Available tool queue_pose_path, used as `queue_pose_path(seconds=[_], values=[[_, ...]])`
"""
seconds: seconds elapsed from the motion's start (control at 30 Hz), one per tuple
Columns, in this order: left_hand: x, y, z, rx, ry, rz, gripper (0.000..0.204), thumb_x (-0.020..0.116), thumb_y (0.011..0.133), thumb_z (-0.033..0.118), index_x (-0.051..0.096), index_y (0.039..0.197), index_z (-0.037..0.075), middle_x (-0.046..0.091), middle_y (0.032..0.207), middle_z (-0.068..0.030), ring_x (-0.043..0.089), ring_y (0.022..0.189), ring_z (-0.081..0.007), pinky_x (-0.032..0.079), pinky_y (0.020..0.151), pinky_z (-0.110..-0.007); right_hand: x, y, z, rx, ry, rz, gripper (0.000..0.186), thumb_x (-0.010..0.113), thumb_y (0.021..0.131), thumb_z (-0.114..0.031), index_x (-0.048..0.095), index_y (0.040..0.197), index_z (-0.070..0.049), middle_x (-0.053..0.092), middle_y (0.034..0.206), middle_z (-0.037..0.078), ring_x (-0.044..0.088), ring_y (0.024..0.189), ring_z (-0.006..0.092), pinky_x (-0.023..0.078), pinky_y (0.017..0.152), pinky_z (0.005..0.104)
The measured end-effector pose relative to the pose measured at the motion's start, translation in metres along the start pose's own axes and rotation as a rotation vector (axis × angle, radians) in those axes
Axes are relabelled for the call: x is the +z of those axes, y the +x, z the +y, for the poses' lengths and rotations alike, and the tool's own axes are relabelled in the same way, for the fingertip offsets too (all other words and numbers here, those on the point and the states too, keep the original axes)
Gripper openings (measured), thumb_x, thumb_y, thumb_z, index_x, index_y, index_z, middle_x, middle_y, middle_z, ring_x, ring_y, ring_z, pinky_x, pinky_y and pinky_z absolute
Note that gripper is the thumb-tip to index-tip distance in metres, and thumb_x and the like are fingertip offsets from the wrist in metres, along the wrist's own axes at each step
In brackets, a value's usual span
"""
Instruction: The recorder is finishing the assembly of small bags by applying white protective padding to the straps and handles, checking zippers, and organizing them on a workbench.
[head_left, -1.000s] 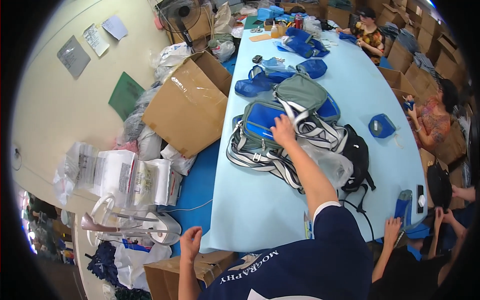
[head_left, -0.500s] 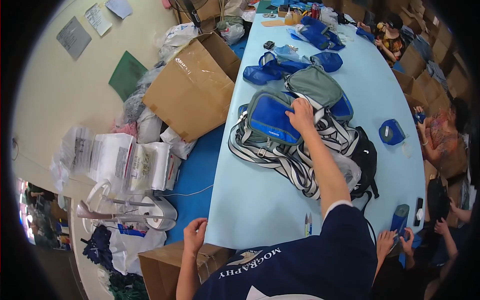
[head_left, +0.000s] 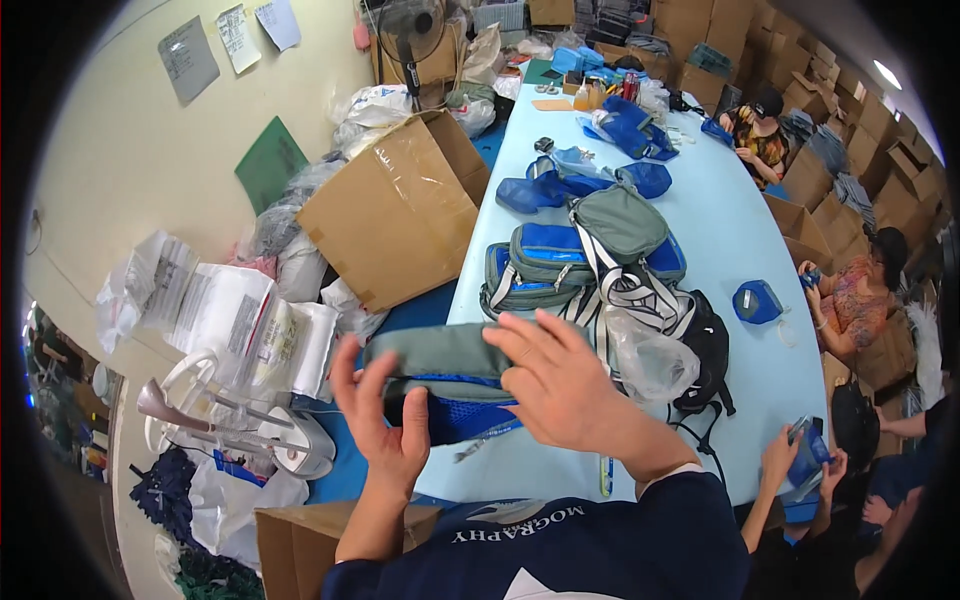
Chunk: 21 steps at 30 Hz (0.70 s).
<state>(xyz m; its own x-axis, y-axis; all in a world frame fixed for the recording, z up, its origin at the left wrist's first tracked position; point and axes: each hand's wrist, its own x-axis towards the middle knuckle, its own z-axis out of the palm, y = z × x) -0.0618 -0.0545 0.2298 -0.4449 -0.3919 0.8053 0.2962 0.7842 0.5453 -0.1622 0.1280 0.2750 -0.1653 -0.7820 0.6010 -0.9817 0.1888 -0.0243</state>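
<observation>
Close in front of me, at the near end of the table, a small grey and blue zip bag (head_left: 440,352) is held up between both hands. My left hand (head_left: 388,420) grips its left end, thumb toward me and fingers slightly blurred. The fingers of my right hand (head_left: 565,390) press over its top right corner. Farther back lies a pile of similar grey and blue bags (head_left: 555,245) with striped black-and-white straps (head_left: 640,300). Beside the straps are a clear plastic bag (head_left: 655,365) and a black bag (head_left: 706,345).
Blue pouches (head_left: 530,195) lie farther up the light blue table (head_left: 740,230), with another blue pouch (head_left: 757,302) at right. A big carton (head_left: 390,215) and a garment steamer (head_left: 290,440) stand at left. Co-workers sit along the right side, one handling a blue pouch (head_left: 808,458).
My right hand has brought a bag from the top of the pile toward me. My left hand, free before, has come up onto its other end. The view has shifted.
</observation>
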Motion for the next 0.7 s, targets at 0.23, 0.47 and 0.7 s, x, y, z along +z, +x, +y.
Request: queue_pose_path(seconds=[0.23,0.47,0.7], values=[[-0.025,-0.038,-0.008,0.193,0.144,-0.137,0.029,0.068,0.073,0.012,0.064,0.102,0.008,0.046,0.123,-0.0209,0.045,0.113,-0.0401,0.036,0.095,-0.045,0.003,-0.009,-0.038,0.123,0.154,-0.047,0.034,0.073,0.06,-0.013,0.049,0.083,-0.005,0.05,0.12,0.018,0.048,0.114,0.0325,0.037,0.091,0.0444],[-0.03,-0.045,-0.007,0.2,0.157,-0.224,0.024,0.067,0.067,0.005,0.062,0.09,0.006,0.055,0.1,-0.0133,0.051,0.103,-0.0349,0.041,0.085,-0.044,0.024,-0.02,-0.043,0.229,0.365,-0.091,0.032,0.071,0.067,-0.015,0.049,0.088,-0.005,0.051,0.117,0.018,0.05,0.11,0.0352,0.038,0.089,0.0411],[-0.022,-0.064,-0.035,0.195,0.046,-0.297,0.015,0.067,0.069,0.004,0.059,0.083,0.005,0.055,0.087,-0.0104,0.054,0.091,-0.0312,0.043,0.085,-0.043,0.066,-0.088,-0.001,0.78,1.008,-0.122,0.037,0.05,0.091,-0.031,0.059,0.102,0.003,0.06,0.076,0.006,0.054,0.068,0.0134,0.045,0.061,0.0271]])
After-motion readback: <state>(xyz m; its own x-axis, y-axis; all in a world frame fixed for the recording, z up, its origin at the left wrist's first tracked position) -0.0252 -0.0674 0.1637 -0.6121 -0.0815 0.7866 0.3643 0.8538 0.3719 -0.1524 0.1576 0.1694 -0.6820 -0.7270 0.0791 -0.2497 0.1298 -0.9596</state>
